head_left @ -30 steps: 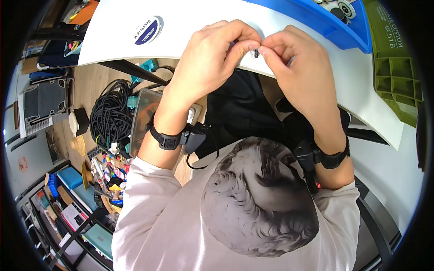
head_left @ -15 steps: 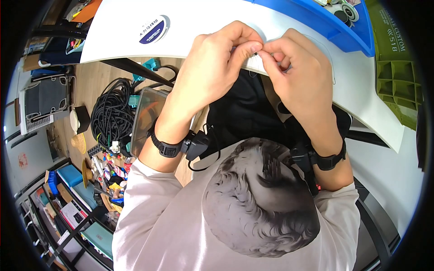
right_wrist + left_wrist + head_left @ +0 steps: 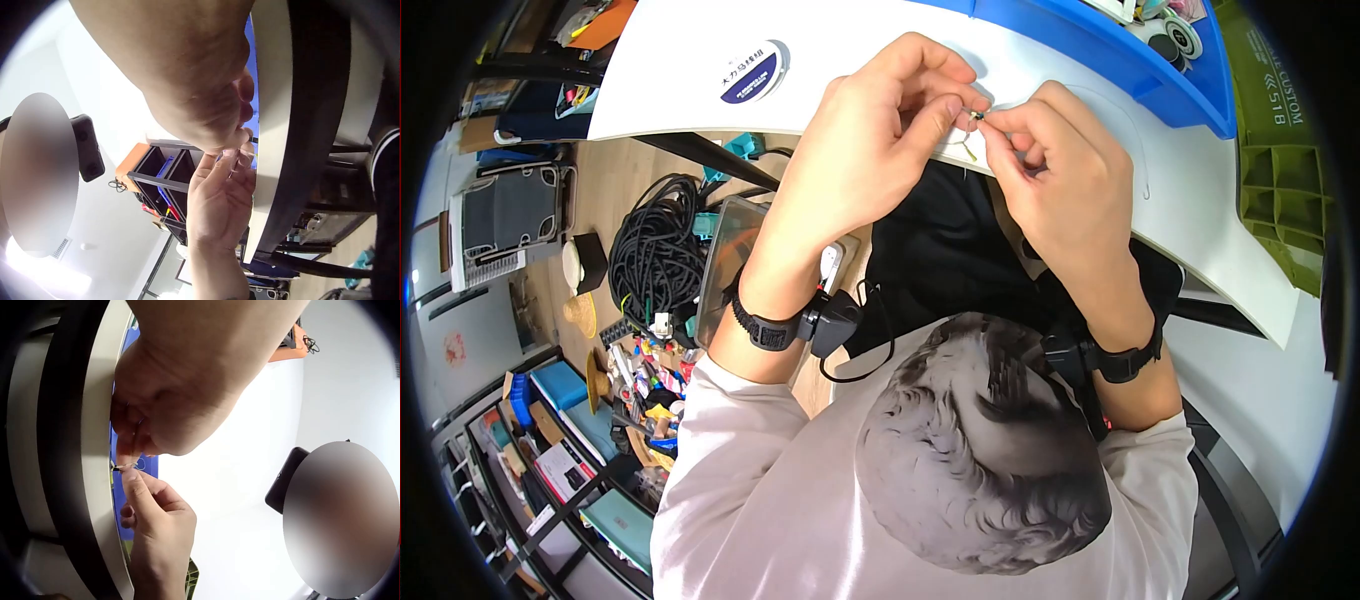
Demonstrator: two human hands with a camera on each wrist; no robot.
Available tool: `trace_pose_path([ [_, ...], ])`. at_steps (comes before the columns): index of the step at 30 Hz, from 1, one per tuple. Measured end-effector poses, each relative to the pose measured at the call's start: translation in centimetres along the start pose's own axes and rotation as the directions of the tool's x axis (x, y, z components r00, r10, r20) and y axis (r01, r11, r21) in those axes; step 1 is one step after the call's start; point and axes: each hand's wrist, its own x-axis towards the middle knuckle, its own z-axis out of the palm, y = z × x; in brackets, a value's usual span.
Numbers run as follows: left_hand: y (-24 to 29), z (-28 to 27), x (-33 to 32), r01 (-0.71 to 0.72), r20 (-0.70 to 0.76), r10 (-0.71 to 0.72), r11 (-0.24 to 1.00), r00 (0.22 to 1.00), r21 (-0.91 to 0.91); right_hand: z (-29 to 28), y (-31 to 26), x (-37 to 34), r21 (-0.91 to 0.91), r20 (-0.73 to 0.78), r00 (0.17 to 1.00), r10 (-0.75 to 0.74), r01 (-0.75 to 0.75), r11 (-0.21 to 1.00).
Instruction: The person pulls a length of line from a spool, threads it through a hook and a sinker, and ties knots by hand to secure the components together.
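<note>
In the head view both hands meet over the near edge of the white table [image 3: 820, 50]. Thumb and fingertips of the left hand [image 3: 865, 140] pinch a tiny dark-green and yellowish piece [image 3: 977, 116] from one side. From the other side the right hand [image 3: 1065, 160] pinches it, its other fingers curled. A thin line loops on the tabletop beyond the right hand. The left wrist view shows the yellowish piece [image 3: 129, 466] with a fine loop between the fingertips. The right wrist view has the fingertips touching, and the piece there is mostly hidden.
A round white-and-blue labelled case [image 3: 753, 72] lies on the table at the left. A blue tray [image 3: 1090, 50] holding assorted items stands at the back right, beside a green crate [image 3: 1280, 180]. Coiled black cable [image 3: 658, 250] lies on the floor.
The fingertips have parted slightly, and more of the small piece and its yellowish ends shows. The left hand's fingers have lifted and spread a little. The head view has shifted slightly.
</note>
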Motion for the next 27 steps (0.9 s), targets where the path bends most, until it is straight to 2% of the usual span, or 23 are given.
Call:
trace_pose_path([
  [6,0.6,-0.3,0.2,-0.006,-0.013,0.008,0.988,1.0,0.154,0.2,0.1,0.0,0.01,-0.005,1.0,0.005,-0.005,1.0],
  [9,0.5,-0.4,0.2,-0.022,0.0,0.022,0.984,1.0,0.176,0.3,0.1,0.0,0.009,0.001,1.0,0.006,-0.006,1.0],
  [22,0.1,-0.8,0.2,-0.005,-0.074,0.013,0.994,0.997,0.111,0.3,0.0,0.2,0.038,0.046,0.996,0.081,-0.083,0.996],
  [24,0.3,-1.1,0.2,-0.129,-0.06,0.156,0.937,0.986,0.326,0.2,0.0,0.1,0.043,0.035,0.996,0.083,-0.085,0.995],
  [26,-0.2,-1.3,0.2,-0.117,-0.08,0.147,0.946,0.986,0.301,-0.1,-0.1,0.1,0.048,0.023,0.996,0.087,-0.088,0.995],
  [27,-0.4,-1.3,0.1,-0.105,-0.099,0.137,0.955,0.986,0.276,-0.5,-0.3,0.2,0.049,0.02,0.991,0.134,-0.135,0.99],
])
